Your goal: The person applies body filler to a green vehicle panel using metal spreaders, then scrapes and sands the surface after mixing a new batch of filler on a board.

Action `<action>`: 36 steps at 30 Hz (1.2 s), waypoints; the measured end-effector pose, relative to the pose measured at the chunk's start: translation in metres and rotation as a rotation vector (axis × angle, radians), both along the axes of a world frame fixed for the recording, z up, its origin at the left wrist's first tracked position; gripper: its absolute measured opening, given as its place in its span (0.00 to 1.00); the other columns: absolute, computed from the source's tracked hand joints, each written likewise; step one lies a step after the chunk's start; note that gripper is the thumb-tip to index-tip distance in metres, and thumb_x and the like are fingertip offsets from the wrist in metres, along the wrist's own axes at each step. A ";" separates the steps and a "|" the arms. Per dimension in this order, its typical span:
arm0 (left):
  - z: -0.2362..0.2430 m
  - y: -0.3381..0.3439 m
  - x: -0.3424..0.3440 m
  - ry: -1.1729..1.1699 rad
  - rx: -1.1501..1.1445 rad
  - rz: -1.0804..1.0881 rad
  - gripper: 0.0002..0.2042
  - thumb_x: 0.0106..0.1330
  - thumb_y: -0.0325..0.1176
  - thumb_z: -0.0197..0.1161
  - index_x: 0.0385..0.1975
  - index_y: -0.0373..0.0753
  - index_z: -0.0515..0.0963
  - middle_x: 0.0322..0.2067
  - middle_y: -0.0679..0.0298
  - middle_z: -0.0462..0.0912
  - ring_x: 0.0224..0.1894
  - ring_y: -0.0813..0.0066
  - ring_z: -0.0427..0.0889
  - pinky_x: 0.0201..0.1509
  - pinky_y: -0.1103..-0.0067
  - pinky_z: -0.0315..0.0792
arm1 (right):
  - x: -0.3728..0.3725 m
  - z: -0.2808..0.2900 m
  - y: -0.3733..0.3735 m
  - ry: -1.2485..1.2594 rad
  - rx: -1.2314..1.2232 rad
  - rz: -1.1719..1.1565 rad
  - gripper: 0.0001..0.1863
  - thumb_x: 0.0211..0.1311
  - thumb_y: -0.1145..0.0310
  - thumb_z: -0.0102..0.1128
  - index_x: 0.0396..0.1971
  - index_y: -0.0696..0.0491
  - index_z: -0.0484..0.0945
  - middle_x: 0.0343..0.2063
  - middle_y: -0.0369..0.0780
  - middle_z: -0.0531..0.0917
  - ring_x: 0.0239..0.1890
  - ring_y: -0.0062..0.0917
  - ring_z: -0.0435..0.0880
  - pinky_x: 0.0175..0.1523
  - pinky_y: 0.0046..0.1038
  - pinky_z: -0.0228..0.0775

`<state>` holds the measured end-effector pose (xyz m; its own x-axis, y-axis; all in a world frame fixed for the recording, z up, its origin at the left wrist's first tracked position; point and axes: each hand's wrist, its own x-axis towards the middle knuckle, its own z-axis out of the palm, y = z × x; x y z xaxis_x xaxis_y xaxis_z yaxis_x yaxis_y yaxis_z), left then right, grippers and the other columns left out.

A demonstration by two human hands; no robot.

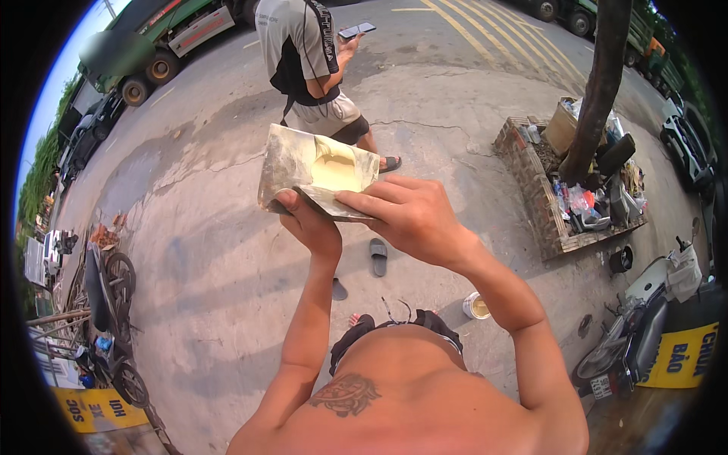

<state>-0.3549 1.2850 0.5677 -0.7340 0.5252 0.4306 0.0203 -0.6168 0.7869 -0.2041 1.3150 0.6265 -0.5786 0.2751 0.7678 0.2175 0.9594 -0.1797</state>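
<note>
In front of my chest I hold a flat, smeared grey board point(282, 163) with a mound of pale yellow putty point(334, 173) on it. My left hand point(312, 227) grips the board's lower left edge from below, with the thumb on top. My right hand point(417, 216) is closed at the lower right, its fingers pressed on a flat, putty-smeared spreader point(327, 200) that lies against the board below the putty. The fingertips under the board are hidden.
A person point(311, 68) with a phone point(356, 31) walks just beyond the board. A brick planter point(531, 186) surrounds a tree trunk point(599, 91) at right. A tub point(476, 305) and a grey slipper point(378, 257) are on the concrete. Motorbikes point(633, 334) stand at both sides; trucks point(159, 45) line the road.
</note>
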 end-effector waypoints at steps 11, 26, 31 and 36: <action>0.014 0.025 0.031 0.088 -0.021 -0.048 0.29 0.76 0.53 0.43 0.52 0.27 0.71 0.47 0.59 0.78 0.48 0.75 0.77 0.50 0.77 0.73 | 0.035 0.047 0.068 0.171 0.188 0.009 0.21 0.48 0.70 0.70 0.47 0.47 0.83 0.30 0.38 0.84 0.29 0.30 0.82 0.32 0.28 0.75; -0.011 0.046 0.002 -0.023 0.055 -0.271 0.27 0.75 0.49 0.48 0.66 0.38 0.59 0.61 0.64 0.68 0.62 0.72 0.68 0.66 0.71 0.64 | 0.032 -0.046 0.071 0.937 -1.335 0.033 0.21 0.66 0.56 0.63 0.46 0.60 0.79 0.39 0.35 0.83 0.41 0.15 0.77 0.49 0.21 0.68; 0.013 0.020 0.014 0.626 -0.262 -0.509 0.24 0.76 0.42 0.51 0.64 0.32 0.62 0.55 0.62 0.73 0.56 0.76 0.68 0.61 0.78 0.62 | 0.030 -0.015 0.085 1.124 -1.022 -0.036 0.20 0.66 0.58 0.64 0.44 0.61 0.79 0.38 0.35 0.83 0.41 0.16 0.76 0.51 0.22 0.67; 0.024 0.005 0.027 0.031 -0.061 -0.571 0.22 0.75 0.42 0.50 0.61 0.32 0.65 0.54 0.58 0.74 0.55 0.70 0.75 0.58 0.72 0.72 | 0.050 0.047 0.101 1.420 -0.450 0.293 0.14 0.70 0.62 0.59 0.43 0.59 0.78 0.36 0.32 0.82 0.34 0.15 0.77 0.43 0.18 0.68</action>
